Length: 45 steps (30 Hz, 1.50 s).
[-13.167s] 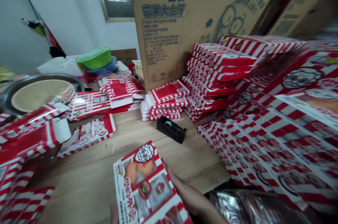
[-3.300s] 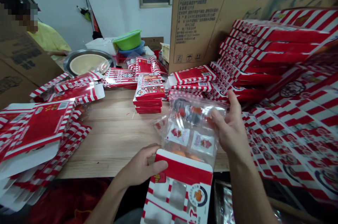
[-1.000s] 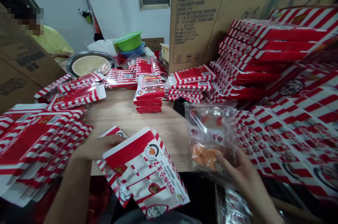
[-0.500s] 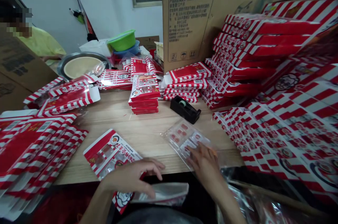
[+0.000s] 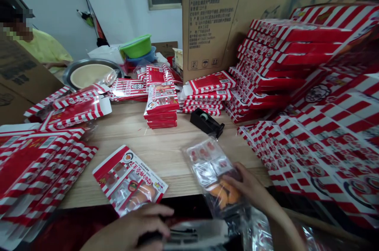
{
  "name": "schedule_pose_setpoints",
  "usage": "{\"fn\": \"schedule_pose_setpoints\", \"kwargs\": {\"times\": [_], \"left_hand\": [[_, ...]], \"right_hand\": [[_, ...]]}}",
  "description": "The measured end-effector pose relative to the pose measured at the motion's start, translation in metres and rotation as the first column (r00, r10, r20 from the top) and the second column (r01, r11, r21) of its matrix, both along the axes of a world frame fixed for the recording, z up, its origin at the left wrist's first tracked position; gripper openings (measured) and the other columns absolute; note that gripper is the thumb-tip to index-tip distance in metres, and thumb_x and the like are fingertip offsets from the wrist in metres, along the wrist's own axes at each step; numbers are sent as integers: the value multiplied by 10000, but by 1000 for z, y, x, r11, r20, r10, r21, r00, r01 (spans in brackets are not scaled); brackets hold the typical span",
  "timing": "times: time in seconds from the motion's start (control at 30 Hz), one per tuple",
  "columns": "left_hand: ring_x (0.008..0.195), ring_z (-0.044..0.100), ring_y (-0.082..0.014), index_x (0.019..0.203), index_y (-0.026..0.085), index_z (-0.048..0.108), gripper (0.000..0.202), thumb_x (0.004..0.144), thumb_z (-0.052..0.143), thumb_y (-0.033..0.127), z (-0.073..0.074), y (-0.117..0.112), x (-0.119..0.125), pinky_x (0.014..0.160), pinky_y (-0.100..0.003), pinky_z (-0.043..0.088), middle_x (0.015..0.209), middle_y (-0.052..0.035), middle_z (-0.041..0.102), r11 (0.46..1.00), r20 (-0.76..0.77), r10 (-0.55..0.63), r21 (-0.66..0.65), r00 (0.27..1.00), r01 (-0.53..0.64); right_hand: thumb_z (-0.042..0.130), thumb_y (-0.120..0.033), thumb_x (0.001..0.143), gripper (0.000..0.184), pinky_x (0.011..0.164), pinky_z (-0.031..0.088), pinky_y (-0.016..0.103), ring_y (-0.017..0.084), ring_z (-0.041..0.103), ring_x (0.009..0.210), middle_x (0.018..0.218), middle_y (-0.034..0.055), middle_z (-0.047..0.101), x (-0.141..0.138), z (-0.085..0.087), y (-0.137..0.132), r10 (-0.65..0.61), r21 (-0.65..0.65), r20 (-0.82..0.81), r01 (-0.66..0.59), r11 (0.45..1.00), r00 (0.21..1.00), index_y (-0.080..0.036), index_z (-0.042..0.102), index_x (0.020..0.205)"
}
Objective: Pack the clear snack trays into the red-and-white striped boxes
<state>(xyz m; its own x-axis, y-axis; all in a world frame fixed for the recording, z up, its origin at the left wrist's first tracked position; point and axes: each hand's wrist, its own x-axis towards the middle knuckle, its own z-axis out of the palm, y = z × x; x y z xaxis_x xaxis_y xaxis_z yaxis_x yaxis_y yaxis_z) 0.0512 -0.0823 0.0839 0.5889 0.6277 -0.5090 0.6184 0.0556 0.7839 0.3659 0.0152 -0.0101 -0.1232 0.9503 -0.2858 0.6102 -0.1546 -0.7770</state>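
Note:
My right hand [image 5: 248, 188] grips the right edge of a clear plastic packet [image 5: 213, 168], which holds small sachets and orange food-like pieces. The packet's near end is tilted up off the wooden table. My left hand [image 5: 139, 225] is low at the front, blurred, with its fingers apart. Its fingertips are beside a clear plastic piece [image 5: 198, 233] below the table edge; contact is unclear. Just beyond that hand, a flat red and white box [image 5: 130, 182] with a windowed front lies on the table, its near corner hidden by the hand.
Stacked striped boxes [image 5: 293, 57] rise at the right; more lie at the left [image 5: 38, 164]. A short box pile [image 5: 162, 105] and black tape dispenser [image 5: 206, 122] stand mid-table. Behind are a large carton [image 5: 213, 18] and basins [image 5: 136, 47]. A person in yellow [image 5: 49, 47] is at far left.
My right hand has taken hold of the packet's right side and pulled it nearer, uncovering the orange pieces. My left hand has moved down and left, off the windowed box.

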Motion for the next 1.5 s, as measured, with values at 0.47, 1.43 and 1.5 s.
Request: {"fn": "schedule_pose_setpoints", "kwargs": {"times": [0.47, 1.43, 1.5], "left_hand": [[1039, 580, -188, 930, 225, 619, 118, 827, 620, 282, -34, 22, 40, 908, -266, 437, 1099, -46, 619, 868, 263, 267, 353, 927, -350], [675, 507, -128, 733, 190, 504, 211, 760, 636, 352, -43, 46, 58, 629, -221, 433, 727, 15, 510, 781, 556, 511, 18, 656, -624], [702, 521, -124, 885, 211, 496, 239, 745, 653, 324, -55, 42, 57, 625, -206, 433, 802, 15, 540, 637, 574, 645, -41, 504, -770]], "right_hand": [[801, -345, 618, 303, 702, 552, 326, 196, 681, 712, 795, 34, 721, -38, 62, -15, -286, -133, -878, 379, 916, 383, -227, 648, 851], [695, -338, 758, 186, 851, 471, 314, 172, 628, 893, 932, 11, 695, -10, 91, 46, -49, 419, -601, 367, 830, 797, -256, 731, 921], [672, -364, 778, 161, 816, 478, 325, 189, 633, 859, 877, 33, 705, -13, 86, 37, 77, 404, -500, 153, 902, 863, -235, 753, 832]]}}
